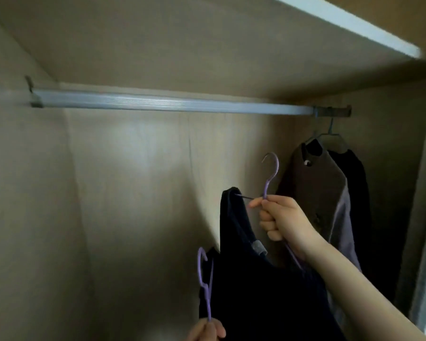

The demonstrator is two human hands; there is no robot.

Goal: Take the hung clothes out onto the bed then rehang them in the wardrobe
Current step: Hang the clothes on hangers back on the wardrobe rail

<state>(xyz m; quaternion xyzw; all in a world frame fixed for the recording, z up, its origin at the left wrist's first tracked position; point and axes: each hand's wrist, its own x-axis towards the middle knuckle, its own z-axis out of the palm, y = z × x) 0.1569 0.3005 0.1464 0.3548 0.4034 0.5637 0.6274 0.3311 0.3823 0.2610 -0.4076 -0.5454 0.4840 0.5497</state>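
**Two purple hangers in your hands, below the wardrobe rail**

Your right hand is clenched around the neck of a thin purple plastic hanger, its fingers curled just under the open hook, which rises above your knuckles and stands well below the ribbed silver metal rail. A dark navy sleeveless garment hangs from this hanger: one strap sits on the arm just beyond your fingertips, and the body of the cloth drops beneath your fist and forearm.

Your left hand, at the bottom edge of the view, pinches the lower stem of a second thin purple plastic hanger. Its hook points up above your fingers, just beside the dark garment's edge. Whether cloth hangs on this one, you cannot tell from here.

Past your right knuckles, at the far right end of the rail, a grey-brown jacket and a black garment hang on a grey wire hanger. Above all this runs the beige wooden wardrobe's top panel.
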